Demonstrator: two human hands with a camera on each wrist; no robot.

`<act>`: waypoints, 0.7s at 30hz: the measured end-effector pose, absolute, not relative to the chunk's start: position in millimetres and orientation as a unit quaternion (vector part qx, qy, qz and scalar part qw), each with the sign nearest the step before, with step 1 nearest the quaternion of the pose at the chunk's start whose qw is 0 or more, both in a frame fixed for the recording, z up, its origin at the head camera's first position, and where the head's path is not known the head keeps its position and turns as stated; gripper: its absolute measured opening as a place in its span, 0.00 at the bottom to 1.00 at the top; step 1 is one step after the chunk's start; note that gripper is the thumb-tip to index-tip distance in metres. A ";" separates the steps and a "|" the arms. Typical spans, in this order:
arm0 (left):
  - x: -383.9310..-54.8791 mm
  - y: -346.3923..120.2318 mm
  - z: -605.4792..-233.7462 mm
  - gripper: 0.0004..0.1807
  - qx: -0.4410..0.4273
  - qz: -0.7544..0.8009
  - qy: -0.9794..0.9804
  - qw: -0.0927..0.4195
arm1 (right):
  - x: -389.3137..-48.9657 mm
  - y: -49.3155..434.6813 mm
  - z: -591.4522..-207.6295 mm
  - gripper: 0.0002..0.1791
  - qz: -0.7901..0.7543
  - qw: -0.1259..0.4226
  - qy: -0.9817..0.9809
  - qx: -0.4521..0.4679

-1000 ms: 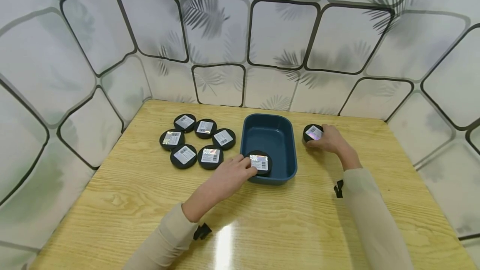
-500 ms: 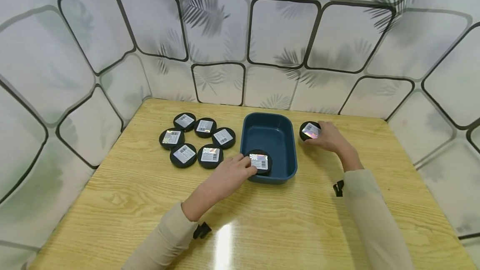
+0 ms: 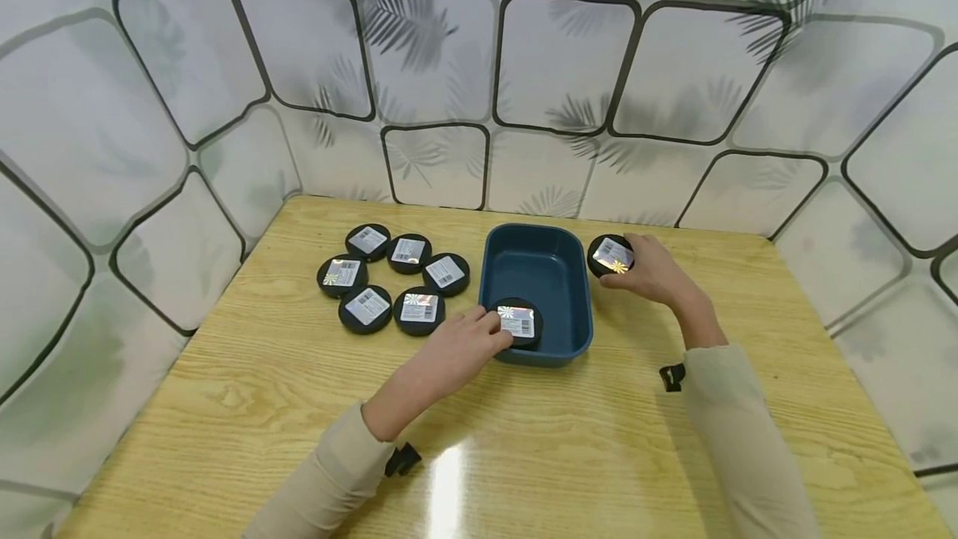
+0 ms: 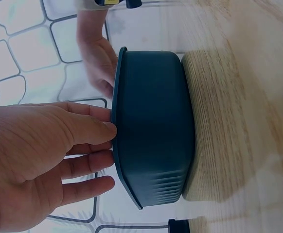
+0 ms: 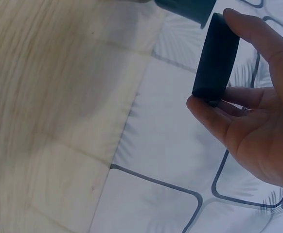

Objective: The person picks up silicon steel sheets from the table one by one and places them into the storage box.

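Observation:
My left hand (image 3: 462, 348) is at the near left rim of a dark blue plastic bin (image 3: 535, 273). Thumb and fingertips meet that rim in the left wrist view, where the bin wall (image 4: 153, 131) hides what is inside. Beside these fingers, a flat round black container (image 3: 520, 323) with a silver-and-white label lies in the bin's near end. My right hand (image 3: 654, 269) pinches another such black container (image 3: 610, 255) by its edge, just right of the bin. The right wrist view shows this black container (image 5: 217, 58) tilted between thumb and fingers, raised off the table.
Several more labelled black containers (image 3: 419, 311) lie in a loose group on the wooden table (image 3: 299, 406), left of the bin. A patterned white curtain or wall covering (image 3: 434, 48) stands behind the table and along both sides.
My right hand has lifted its black container and moved it left and slightly away, closer to the bin; the label now faces me more. My left hand and the container in the bin stay put.

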State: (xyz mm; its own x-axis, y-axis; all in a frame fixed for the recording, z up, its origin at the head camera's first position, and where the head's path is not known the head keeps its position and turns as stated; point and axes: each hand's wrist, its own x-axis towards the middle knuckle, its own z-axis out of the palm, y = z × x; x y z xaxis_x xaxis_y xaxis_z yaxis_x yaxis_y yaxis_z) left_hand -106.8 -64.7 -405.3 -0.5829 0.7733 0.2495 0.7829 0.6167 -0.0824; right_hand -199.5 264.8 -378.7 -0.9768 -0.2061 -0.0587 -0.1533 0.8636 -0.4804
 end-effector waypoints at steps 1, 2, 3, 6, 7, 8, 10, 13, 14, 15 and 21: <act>-106.9 -64.7 -405.6 0.07 -0.438 -0.018 -0.889 0.132 | -198.5 263.1 -377.1 0.47 -0.247 0.054 0.963 -0.093; -107.0 -64.8 -405.6 0.07 -0.439 -0.018 -0.889 0.133 | -197.8 261.8 -375.8 0.47 -0.249 0.052 0.963 -0.093; -107.1 -64.9 -405.6 0.07 -0.439 -0.018 -0.888 0.135 | -197.2 260.4 -374.6 0.47 -0.250 0.050 0.962 -0.094; -107.2 -64.7 -405.6 0.07 -0.440 -0.018 -0.887 0.136 | -195.1 256.6 -371.4 0.49 -0.251 0.047 0.962 -0.095; -107.1 -64.6 -405.3 0.07 -0.440 -0.017 -0.887 0.136 | -194.4 255.2 -370.5 0.50 -0.250 0.048 0.962 -0.094; -107.0 -64.5 -404.9 0.07 -0.440 -0.017 -0.888 0.136 | -193.7 254.1 -369.9 0.50 -0.249 0.048 0.963 -0.094; -106.8 -64.4 -404.3 0.07 -0.439 -0.015 -0.888 0.134 | -191.9 251.8 -368.3 0.51 -0.251 0.052 0.962 -0.093; -106.4 -64.6 -403.3 0.07 -0.439 -0.013 -0.888 0.134 | -188.9 248.3 -365.5 0.52 -0.253 0.054 0.961 -0.095; -106.3 -64.6 -403.2 0.07 -0.439 -0.013 -0.888 0.135 | -188.0 247.2 -364.6 0.51 -0.255 0.054 0.961 -0.096; -106.4 -64.6 -403.5 0.07 -0.439 -0.012 -0.888 0.135 | -187.0 245.9 -363.7 0.51 -0.256 0.054 0.960 -0.098; -106.6 -65.0 -404.2 0.07 -0.441 -0.012 -0.887 0.135 | -182.8 238.9 -359.7 0.49 -0.265 0.051 0.957 -0.109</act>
State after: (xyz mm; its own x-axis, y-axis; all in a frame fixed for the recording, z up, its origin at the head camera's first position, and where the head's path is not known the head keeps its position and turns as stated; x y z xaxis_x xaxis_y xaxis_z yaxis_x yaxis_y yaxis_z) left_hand -106.6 -65.0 -404.2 -0.5754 0.7786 0.2505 0.7853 0.6115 -0.0970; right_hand -182.8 238.9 -359.7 -0.9711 -0.2351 -0.0406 -0.1809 0.8364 -0.5174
